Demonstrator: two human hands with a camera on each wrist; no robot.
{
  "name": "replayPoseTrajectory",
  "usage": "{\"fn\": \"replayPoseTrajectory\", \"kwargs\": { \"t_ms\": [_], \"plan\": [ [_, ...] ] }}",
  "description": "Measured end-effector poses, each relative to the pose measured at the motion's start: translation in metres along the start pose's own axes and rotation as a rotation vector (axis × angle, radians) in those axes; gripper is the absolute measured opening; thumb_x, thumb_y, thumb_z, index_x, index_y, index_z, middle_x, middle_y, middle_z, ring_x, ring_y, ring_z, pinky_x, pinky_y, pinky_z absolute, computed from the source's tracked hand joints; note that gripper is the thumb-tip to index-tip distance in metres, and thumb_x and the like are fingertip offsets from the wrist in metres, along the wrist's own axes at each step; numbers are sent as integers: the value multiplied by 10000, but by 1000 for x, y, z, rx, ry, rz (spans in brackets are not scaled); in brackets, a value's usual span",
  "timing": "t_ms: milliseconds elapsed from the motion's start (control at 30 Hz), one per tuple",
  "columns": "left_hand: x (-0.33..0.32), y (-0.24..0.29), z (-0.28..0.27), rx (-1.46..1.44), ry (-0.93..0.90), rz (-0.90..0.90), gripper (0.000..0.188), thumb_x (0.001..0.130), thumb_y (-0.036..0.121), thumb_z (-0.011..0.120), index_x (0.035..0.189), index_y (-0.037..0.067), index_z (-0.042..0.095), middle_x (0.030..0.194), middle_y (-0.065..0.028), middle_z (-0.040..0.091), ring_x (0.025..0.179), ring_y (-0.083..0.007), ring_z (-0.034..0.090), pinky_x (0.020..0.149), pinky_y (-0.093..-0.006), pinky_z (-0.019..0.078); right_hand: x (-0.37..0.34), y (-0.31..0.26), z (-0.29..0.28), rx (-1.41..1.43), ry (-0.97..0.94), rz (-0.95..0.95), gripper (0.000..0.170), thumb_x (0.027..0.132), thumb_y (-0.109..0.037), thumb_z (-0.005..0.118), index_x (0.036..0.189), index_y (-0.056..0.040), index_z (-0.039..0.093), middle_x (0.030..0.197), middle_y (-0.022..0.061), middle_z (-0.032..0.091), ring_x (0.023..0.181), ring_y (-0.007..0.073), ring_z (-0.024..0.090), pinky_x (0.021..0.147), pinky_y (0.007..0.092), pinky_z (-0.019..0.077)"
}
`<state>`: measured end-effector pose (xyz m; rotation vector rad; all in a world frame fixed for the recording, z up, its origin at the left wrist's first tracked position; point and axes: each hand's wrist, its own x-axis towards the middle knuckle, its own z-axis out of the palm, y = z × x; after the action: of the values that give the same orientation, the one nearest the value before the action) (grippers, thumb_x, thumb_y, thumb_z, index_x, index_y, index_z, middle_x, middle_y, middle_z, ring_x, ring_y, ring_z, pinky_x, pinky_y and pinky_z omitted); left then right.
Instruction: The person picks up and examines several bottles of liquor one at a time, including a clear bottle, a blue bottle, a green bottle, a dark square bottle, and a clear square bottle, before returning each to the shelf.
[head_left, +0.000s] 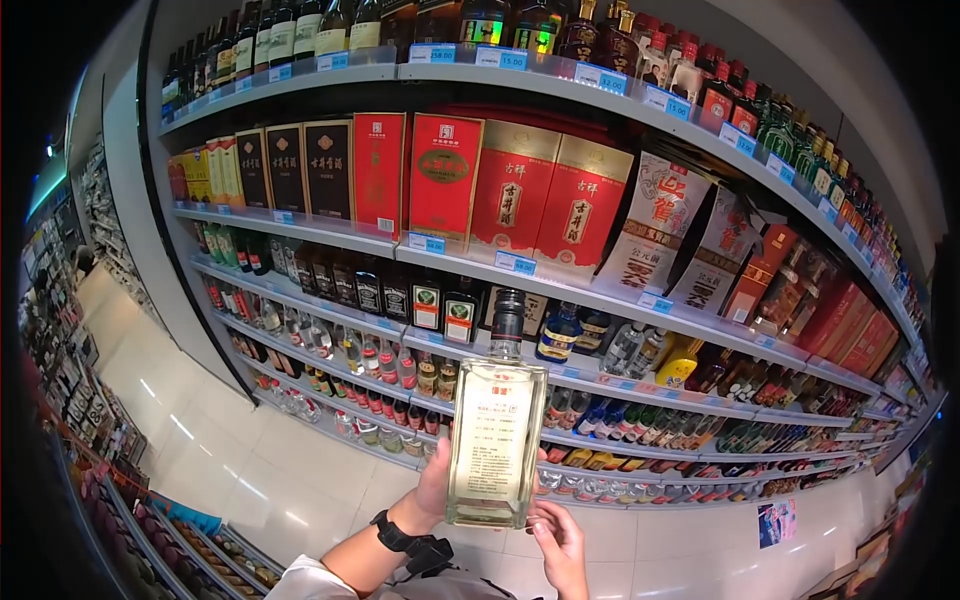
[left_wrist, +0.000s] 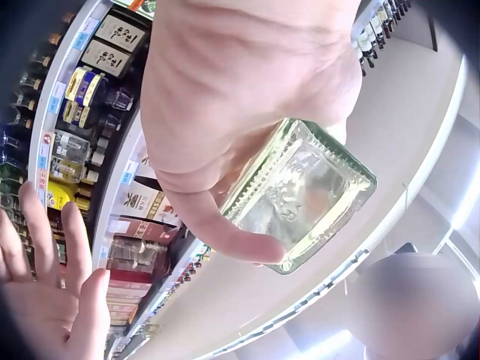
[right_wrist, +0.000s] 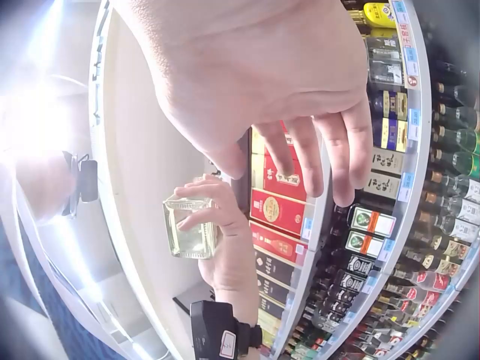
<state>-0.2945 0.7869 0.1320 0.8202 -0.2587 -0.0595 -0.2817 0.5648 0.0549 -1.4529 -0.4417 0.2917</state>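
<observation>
My left hand (head_left: pixel 432 487) grips a square clear glass liquor bottle (head_left: pixel 497 440) upright in front of the shelves. The bottle has a dark cap and a pale label covered in small print. From below, the left wrist view shows its embossed glass base (left_wrist: pixel 307 202), with curled fingers (left_wrist: pixel 232 240) around the side. Just right of the bottle's lower end is my right hand (head_left: pixel 560 545). In the right wrist view its fingers (right_wrist: pixel 304 154) extend loosely and apart from the bottle, holding nothing. A black wrist strap (head_left: pixel 400 540) sits on the left forearm.
Shelves (head_left: pixel 340 232) of bottles and boxed liquor curve across the front, with blue price tags along their edges. Red gift boxes (head_left: pixel 445 180) stand at mid-height. To the left are a tiled aisle (head_left: pixel 240 470) and another stocked rack (head_left: pixel 75 390).
</observation>
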Motion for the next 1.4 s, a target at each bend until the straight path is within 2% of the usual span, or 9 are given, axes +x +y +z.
{"fn": "replayPoseTrajectory", "kwargs": {
  "t_ms": [100, 200, 367, 667, 800, 867, 900, 1233, 1400],
  "plan": [
    [-3, -7, 0, 63, 24, 16, 1300, 735, 984, 504, 1445, -101, 421, 1161, -238, 660, 1036, -329, 709, 910, -484, 607, -6, -3, 3, -60, 48, -54, 342, 962, -26, 638, 1300, 26, 635, 1162, 172, 739, 1000, 229, 734, 905, 332, 556],
    [-11, -27, -21, 39, 38, 8, 1291, 733, 956, 563, 1500, -67, 386, 1243, -237, 649, 1108, -333, 695, 941, -498, 595, -16, 12, -1, 26, 43, 113, 542, 1005, -268, 693, 1475, -55, 529, 1285, 119, 663, 1042, 207, 669, 934, 319, 527],
    [-19, -37, -36, 21, 40, -20, 1300, 721, 947, 592, 1511, -63, 378, 1248, -233, 647, 1097, -348, 698, 965, -508, 581, -12, 2, -2, -283, 104, -307, 266, 895, 61, 588, 1120, 39, 727, 1048, 171, 761, 948, 255, 747, 855, 339, 573],
    [-20, -13, -26, 5, -13, -43, 1326, 704, 960, 591, 1514, -66, 372, 1248, -244, 643, 1069, -364, 707, 961, -491, 575, -4, 14, -9, -188, 62, -427, 181, 871, 50, 550, 815, 33, 721, 899, 155, 767, 814, 263, 744, 779, 329, 573],
    [-21, -12, -33, -21, -36, -73, 1305, 712, 935, 620, 1527, -52, 365, 1289, -244, 634, 1122, -367, 691, 989, -493, 563, -1, 48, -29, -203, -159, -482, 420, 1049, -318, 614, 1362, -37, 625, 1221, 140, 708, 1032, 292, 684, 974, 387, 516],
    [-23, -22, -47, -38, -58, -79, 1284, 726, 914, 637, 1533, -46, 361, 1303, -233, 634, 1150, -365, 681, 1004, -495, 556, 5, 5, -5, -293, -20, -462, 159, 903, -59, 605, 835, 23, 723, 879, 152, 764, 783, 288, 738, 763, 353, 575],
    [-23, -24, -50, -37, -6, -61, 1240, 752, 863, 670, 1546, -34, 350, 1314, -206, 638, 1178, -339, 670, 1021, -485, 548, 7, 3, -2, -292, -18, -464, 159, 903, -59, 605, 835, 23, 723, 879, 152, 764, 783, 288, 738, 763, 353, 575],
    [-25, -10, -33, 643, 126, -3, 674, 861, 307, 857, 1354, 11, 504, 1172, -65, 648, 1037, -156, 637, 899, -320, 525, 43, -12, 45, 182, 127, -455, 744, 931, -423, 726, 1460, 21, 448, 1447, 208, 550, 1257, 301, 601, 1057, 409, 474],
    [-23, 11, 10, 1226, 155, -161, 819, 841, 277, 859, 1496, 22, 438, 1310, -203, 655, 1206, -309, 665, 1025, -394, 510, 56, -32, 70, 308, 296, -304, 967, 925, -535, 732, 1610, -50, 251, 1531, 175, 463, 1298, 299, 562, 1118, 430, 419]
  ]
}}
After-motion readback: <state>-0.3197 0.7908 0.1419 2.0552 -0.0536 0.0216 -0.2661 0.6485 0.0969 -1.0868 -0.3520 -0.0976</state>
